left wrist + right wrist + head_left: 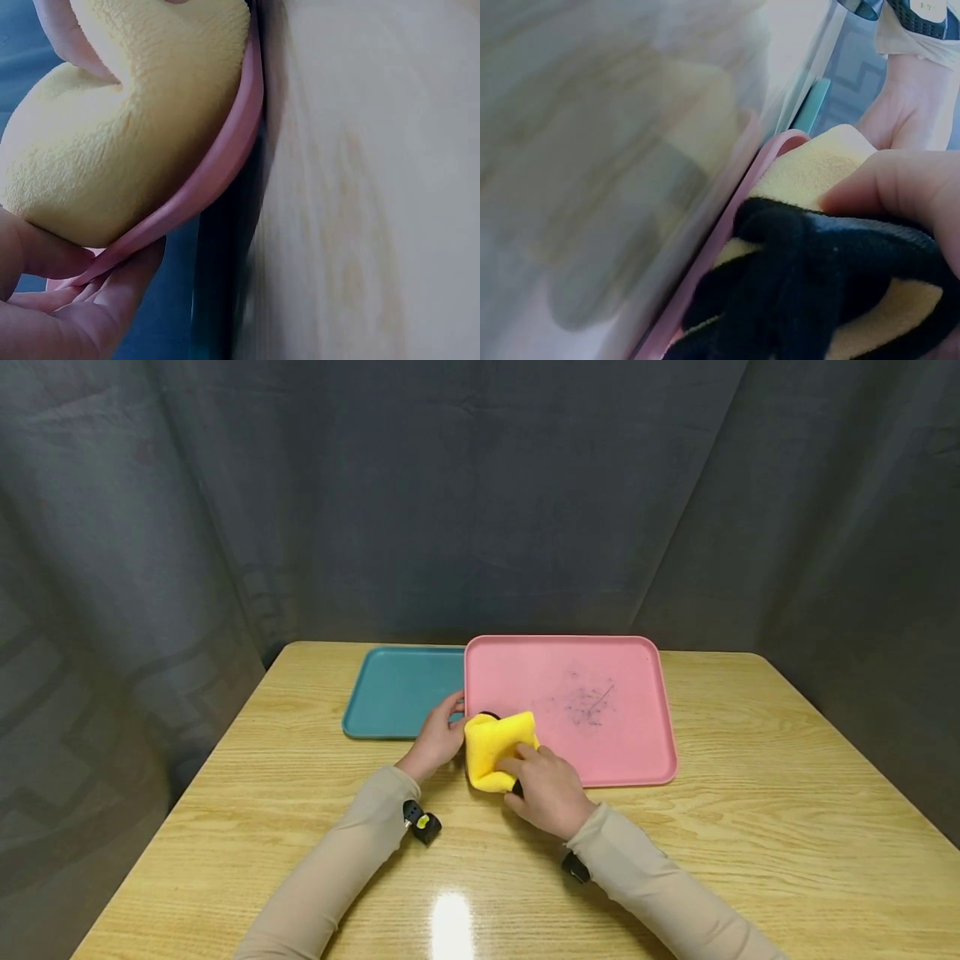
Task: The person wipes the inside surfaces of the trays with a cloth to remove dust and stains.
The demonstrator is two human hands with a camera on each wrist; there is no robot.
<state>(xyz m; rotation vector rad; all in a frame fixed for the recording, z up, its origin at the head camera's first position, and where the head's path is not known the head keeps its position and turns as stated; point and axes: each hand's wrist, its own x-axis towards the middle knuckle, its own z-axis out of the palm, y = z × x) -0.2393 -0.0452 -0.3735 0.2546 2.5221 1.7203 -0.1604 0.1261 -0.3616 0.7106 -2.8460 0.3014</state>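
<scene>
I wear long, plain beige sleeves (337,868) that end at my bare hands (551,789). A black device (429,833) with a yellow-green spot (423,822) sits at my left wrist, another black device (575,867) at my right.

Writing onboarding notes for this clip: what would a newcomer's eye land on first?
Probably the bright yellow cloth, held by the right hand at the near left corner of the pink tray. Next, likely the dark marks right of that tray's middle. The teal tray also stands out, partly hidden behind the pink one's left side.
</scene>
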